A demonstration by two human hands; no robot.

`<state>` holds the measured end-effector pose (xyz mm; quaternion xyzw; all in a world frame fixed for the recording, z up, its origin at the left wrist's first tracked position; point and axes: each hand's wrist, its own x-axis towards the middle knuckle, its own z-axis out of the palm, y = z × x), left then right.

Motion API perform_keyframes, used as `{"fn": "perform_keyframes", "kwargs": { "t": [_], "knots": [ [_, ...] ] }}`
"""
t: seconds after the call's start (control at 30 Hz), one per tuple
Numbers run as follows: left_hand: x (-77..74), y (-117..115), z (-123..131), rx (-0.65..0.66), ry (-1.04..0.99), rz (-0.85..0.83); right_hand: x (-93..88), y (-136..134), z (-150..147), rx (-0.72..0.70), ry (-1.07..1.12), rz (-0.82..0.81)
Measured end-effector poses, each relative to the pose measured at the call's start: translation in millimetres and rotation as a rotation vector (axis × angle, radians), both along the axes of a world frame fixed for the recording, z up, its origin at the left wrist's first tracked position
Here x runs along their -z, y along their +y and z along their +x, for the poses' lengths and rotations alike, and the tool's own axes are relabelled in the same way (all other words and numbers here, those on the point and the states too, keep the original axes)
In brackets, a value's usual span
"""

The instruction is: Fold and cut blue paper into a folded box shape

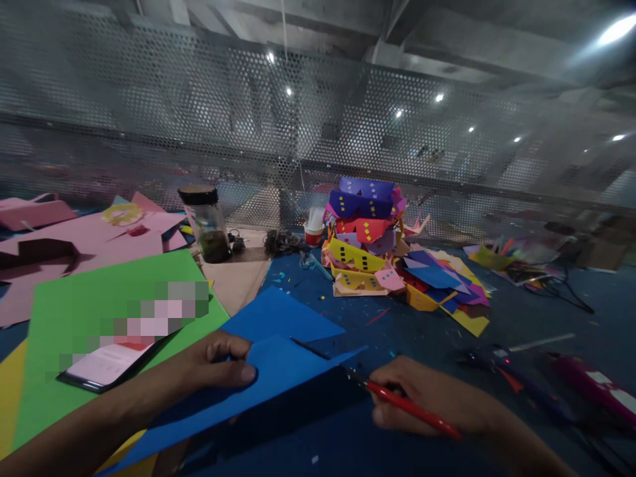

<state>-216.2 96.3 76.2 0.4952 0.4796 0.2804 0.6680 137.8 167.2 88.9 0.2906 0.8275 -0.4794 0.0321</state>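
Observation:
My left hand (228, 361) pinches a sheet of blue paper (288, 371), thumb on top and fingers curled at its edge. My right hand (422, 394) is closed around a pair of scissors (415, 411) with red handles. The scissor blades point left and lie across the right end of the blue sheet, one dark blade showing above it. Another blue paper piece (283, 315) lies flat just behind. Under my left forearm, a phone (106, 368) rests on a green sheet (64, 311); part of its screen is pixelated.
A pile of coloured paper masks (362, 255) stands at the back centre, with paper scraps (442, 278) beside it. A dark-lidded jar (211, 228) and a paper cup (313, 232) stand further left. Two glue guns, one dark (521, 381) and one magenta (596, 387), lie at right.

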Motion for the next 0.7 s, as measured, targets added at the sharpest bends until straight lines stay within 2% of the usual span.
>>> {"fn": "perform_keyframes", "kwargs": {
  "t": [0.1,0.23,0.47,0.7],
  "knots": [
    [-2.9,-1.3,1.5,-0.022,0.021,0.000,-3.5,-0.2,-0.9,0.051,-0.012,-0.073],
    [-6.0,-2.7,2.6,-0.068,0.036,0.012,-5.5,0.0,-1.2,0.056,-0.013,0.007],
    [-5.2,-3.3,1.2,-0.103,0.037,0.062,3.0,4.6,2.0,0.098,0.100,0.109],
    [-10.2,-4.9,1.9,-0.108,0.074,0.061,3.1,3.8,1.4,0.097,0.029,0.056]
  ]
}}
